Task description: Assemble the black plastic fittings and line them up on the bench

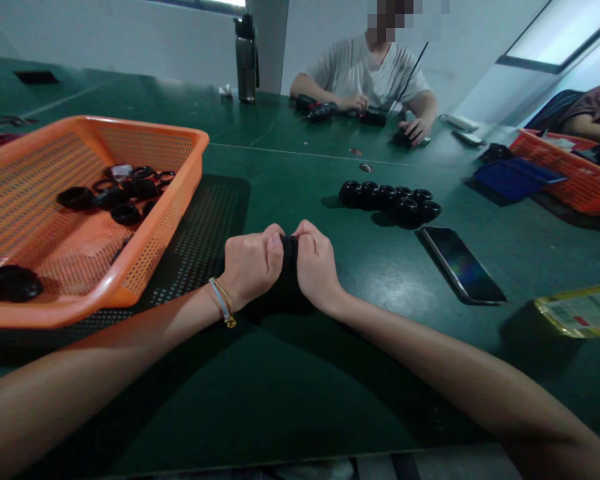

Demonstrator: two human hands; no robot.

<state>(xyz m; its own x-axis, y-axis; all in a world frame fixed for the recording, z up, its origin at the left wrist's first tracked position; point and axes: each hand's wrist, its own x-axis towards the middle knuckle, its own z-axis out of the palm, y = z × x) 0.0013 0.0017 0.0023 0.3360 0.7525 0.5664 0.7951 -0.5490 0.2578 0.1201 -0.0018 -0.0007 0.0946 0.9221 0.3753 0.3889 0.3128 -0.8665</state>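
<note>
Right of the orange basket (93, 300), our left hand (253, 259) and right hand (316, 261) pinch one black part (289, 252); farther right, a black cluster (387, 196) looks done; loose pieces (111, 197) inside seem left.

This looks like a workshop — green worktable (300, 170), power drill (323, 111), basket (147, 257) of black parts (111, 197).

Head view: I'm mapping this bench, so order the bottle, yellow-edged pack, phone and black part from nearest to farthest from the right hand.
From the right hand:
1. Black part: in its grip.
2. Phone: to its right.
3. Yellow-edged pack: farther right.
4. Bottle: far ahead, leftward.
</note>
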